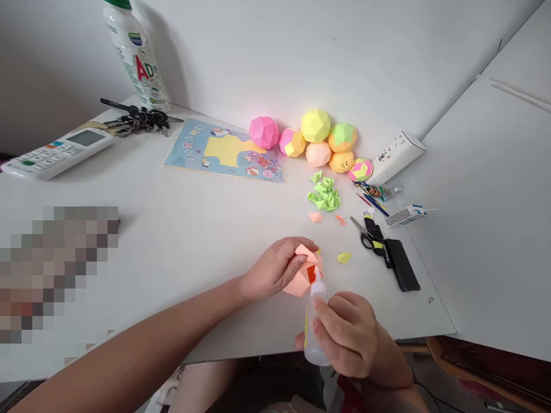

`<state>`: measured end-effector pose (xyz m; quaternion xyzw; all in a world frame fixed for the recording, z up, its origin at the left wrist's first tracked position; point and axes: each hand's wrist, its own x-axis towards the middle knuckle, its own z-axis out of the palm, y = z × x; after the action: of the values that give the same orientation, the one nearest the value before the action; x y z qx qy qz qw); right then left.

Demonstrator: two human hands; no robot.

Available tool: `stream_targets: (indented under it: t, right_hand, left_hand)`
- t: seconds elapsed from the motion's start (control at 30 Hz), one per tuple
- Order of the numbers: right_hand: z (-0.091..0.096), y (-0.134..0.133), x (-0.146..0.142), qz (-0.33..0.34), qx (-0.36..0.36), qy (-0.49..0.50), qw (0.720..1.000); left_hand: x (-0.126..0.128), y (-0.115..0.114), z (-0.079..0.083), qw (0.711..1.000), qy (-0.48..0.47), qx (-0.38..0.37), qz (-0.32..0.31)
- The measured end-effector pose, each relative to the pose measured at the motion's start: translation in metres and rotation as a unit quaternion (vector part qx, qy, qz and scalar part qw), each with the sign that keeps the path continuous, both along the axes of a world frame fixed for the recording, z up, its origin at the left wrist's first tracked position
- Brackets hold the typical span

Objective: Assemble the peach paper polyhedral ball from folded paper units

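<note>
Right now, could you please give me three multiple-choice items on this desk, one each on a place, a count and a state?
1. Where do the scissors lie?
A. Right of the person's hands, near the table's right edge
B. Beside the keys at far left
C. On top of the paper balls

2. How many finished paper balls sit at the wall?
A. Three
B. Seven
C. Twelve

3. What is the right hand doing?
A. Resting flat and empty
B. Gripping the glue bottle, nozzle at the orange paper piece
C. Holding the remote control

Answers:
1 A: the scissors lie by the black case.
2 B: seven balls can be counted in the cluster.
3 B: its fingers wrap the bottle while the left hand holds the orange piece.
</note>
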<state>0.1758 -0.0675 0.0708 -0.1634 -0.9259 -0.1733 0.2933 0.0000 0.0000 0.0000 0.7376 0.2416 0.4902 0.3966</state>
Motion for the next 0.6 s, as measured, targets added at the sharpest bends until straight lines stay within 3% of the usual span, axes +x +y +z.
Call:
stream_targets:
  t: [0.17, 0.47, 0.6]
  right_hand:
    - [-0.003, 0.003, -0.002, -0.008, 0.028, 0.019, 0.999]
    - [0.001, 0.006, -0.004, 0.013, 0.004, 0.041, 0.999]
    - [0.004, -0.014, 0.004, -0.044, -0.075, 0.061, 0.994]
  left_hand:
    - [0.000, 0.000, -0.001, 1.000, -0.003, -0.003, -0.001]
    - [0.000, 0.000, -0.002, 1.000, -0.010, -0.002, -0.005]
    - [-0.001, 0.000, -0.003, 1.000, -0.009, -0.015, -0.002]
